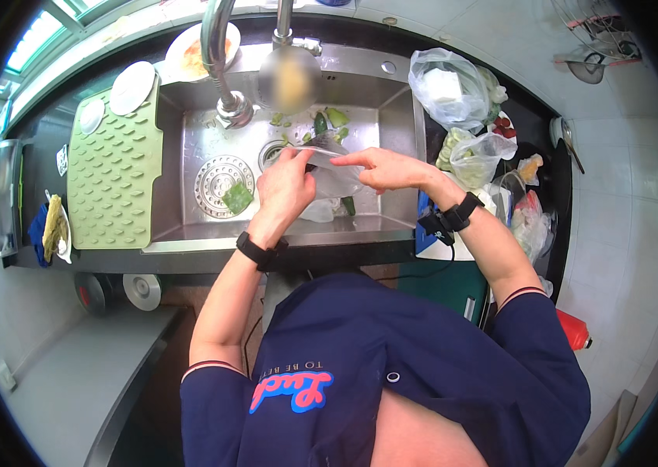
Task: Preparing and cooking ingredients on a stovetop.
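Note:
Over the stainless steel sink [396, 140], both my hands are at a clear plastic bag [335, 182]. My left hand [287, 190] pinches its upper edge. With the index finger stretched along the rim, my right hand [387, 168] grips the bag's right side, its other fingers curled. Something dark shows behind the bag, too covered to identify. Green vegetable scraps [336, 118] lie on the sink floor beyond it. A green square piece [238, 198] rests on the round perforated drain cover [212, 178]. Below the bag sit another crumpled clear bag [318, 211] and a dark green piece [348, 205].
A chrome faucet [234, 108] rises at the sink's back. Left of the basin lies a green draining mat [113, 187] with two white dishes [132, 87]. Plastic bags of food [451, 93] and a bowl of red fruit [504, 127] crowd the right counter.

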Motion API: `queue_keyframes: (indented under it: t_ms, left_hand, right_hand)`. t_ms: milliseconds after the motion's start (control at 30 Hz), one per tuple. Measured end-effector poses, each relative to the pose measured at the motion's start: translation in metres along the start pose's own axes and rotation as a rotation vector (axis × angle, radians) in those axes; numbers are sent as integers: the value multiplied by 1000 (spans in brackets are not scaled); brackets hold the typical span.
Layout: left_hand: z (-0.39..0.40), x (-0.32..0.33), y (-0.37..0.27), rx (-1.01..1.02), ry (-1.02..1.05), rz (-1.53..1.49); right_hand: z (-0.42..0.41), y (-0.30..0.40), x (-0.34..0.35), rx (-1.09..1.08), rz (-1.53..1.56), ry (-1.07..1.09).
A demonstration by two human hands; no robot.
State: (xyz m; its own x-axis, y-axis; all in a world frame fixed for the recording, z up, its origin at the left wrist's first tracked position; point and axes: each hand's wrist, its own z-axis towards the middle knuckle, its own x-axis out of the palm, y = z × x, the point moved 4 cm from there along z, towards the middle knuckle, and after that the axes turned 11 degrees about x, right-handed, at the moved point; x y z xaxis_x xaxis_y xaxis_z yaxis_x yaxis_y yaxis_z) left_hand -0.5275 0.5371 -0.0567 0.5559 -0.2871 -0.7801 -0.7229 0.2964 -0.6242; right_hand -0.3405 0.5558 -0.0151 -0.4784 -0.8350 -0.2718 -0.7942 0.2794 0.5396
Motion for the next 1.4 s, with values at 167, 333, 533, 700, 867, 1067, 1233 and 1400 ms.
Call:
queue_keyframes:
  t_ms: [167,333,533,700,867,1067,1233,1400]
  left_hand:
    - [6,-10,6,113,-22,29]
    - [9,-27,-7,201,-9,23]
    - [15,-18,10,264,-36,102]
    - [14,-32,-2,120,146,319]
    - [9,-38,16,139,-19,-235]
    - [-15,-45,12,-12,15,319]
    - [11,3,48,156,-17,-151]
    - [52,3,22,170,-17,-510]
  right_hand:
    - [-1,-11,-4,-339,-281,-377]
    - [-25,16,-13,-117,-154,-396]
    - [-21,10,-12,-334,-126,-599]
    - [-18,1,-11,-309,-77,-632]
    - [-16,3,-14,-327,-14,-651]
    - [-20,1,-16,-281,22,-662]
    - [-18,20,-14,-342,-19,-692]
    - [-7,57,-13,-558,-49,-776]
